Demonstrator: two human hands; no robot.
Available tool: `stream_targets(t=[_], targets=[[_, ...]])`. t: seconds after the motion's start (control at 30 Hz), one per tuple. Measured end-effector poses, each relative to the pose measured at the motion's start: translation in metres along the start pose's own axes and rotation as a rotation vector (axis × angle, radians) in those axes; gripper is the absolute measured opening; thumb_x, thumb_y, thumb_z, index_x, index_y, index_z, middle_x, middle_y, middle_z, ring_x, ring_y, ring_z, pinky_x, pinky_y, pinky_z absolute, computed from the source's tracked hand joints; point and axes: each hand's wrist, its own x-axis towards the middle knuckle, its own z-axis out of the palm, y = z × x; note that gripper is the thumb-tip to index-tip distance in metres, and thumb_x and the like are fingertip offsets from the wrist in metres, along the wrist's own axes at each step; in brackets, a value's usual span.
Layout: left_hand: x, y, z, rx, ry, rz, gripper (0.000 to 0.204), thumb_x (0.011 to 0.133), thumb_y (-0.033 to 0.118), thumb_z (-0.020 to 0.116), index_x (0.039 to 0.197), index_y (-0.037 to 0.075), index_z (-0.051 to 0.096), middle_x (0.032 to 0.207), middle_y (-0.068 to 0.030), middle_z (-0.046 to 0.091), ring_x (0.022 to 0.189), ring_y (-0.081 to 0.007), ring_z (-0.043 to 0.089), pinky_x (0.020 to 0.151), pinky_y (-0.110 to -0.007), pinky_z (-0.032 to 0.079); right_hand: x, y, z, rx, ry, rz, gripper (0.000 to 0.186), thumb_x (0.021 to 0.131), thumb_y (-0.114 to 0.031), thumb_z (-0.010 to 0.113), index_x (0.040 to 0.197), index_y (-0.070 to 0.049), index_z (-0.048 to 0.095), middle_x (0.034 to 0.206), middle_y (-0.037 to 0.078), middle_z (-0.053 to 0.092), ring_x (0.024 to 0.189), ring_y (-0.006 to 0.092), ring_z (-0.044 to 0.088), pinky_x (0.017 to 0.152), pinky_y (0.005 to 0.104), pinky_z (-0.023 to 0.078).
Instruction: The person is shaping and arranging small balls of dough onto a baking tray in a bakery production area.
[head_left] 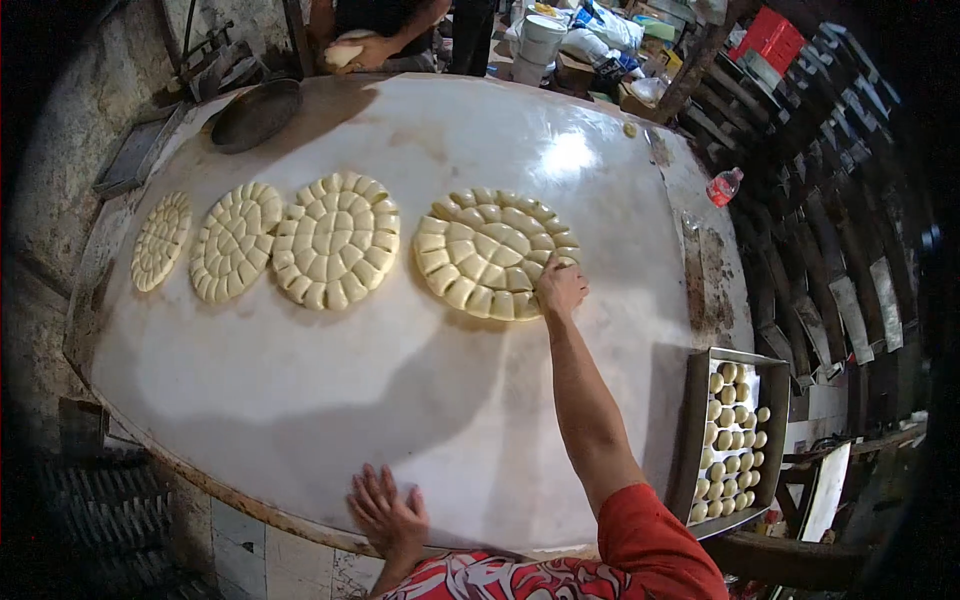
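Note:
A round slab of pale dough point(497, 253), scored into many small pieces, lies on the table a little right of the middle. At its right edge my right hand point(563, 287) has its fingers bent onto the dough pieces; some of the fingertips are hidden. My left hand point(390, 510) lies flat at the table's near edge, fingers spread, holding nothing. Three more scored dough slabs sit in a row to the left: a large one point(337, 240), another point(235, 242) touching it, and one point(161, 242) at the far left.
A deep metal tray point(772, 400) of dough balls point(737, 438) stands at the right edge of the pale table point(330, 380). A dark round pan point(257, 116) rests at the far left. A bottle point(724, 187) lies at the right. Across the table, another person's hands hold dough point(343, 53).

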Motion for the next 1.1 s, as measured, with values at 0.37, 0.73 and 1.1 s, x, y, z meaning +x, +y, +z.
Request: stream_targets(t=[0.37, 0.73, 1.1], targets=[[-0.006, -0.019, 0.0, -0.057, 0.05, 0.059, 0.067, 0.08, 0.042, 0.057, 0.133, 0.006, 0.037, 0.143, -0.0208, 0.026, 0.133, -0.0422, 0.018, 0.106, -0.061, 0.01, -0.114, 0.17, -0.068, 0.917, -0.408, -0.076, 0.024, 0.087, -0.023, 0.058, 0.1, -0.007, 0.046, 0.076, 0.002, 0.048, 0.065, 0.0107, 0.047, 0.055, 0.0245, 0.042], [-0.122, 0.092, 0.045, -0.749, -0.27, 0.501, 0.044, 0.088, 0.042, 0.053, 0.109, 0.003, 0.05, 0.085, -0.0185, 0.059, 0.067, -0.0352, 0.059, 0.057, -0.043, 0.048, -0.3, 0.309, -0.216, 0.981, -0.477, -0.031, 0.022, 0.093, -0.022, 0.052, 0.087, 0.0, 0.05, 0.079, 0.005, 0.054, 0.071, 0.0093, 0.046, 0.06, 0.0253, 0.041], [-0.067, -0.031, -0.011, -0.65, -0.111, 0.592, 0.031, 0.08, 0.039, 0.063, 0.075, 0.008, 0.062, 0.076, -0.0111, 0.059, 0.068, -0.0248, 0.058, 0.057, -0.04, 0.048, -0.167, 0.302, -0.251, 1.208, -0.576, -0.245, 0.039, 0.087, -0.042, 0.056, 0.09, -0.002, 0.054, 0.084, 0.011, 0.057, 0.075, 0.0189, 0.056, 0.059, 0.0353, 0.046]])
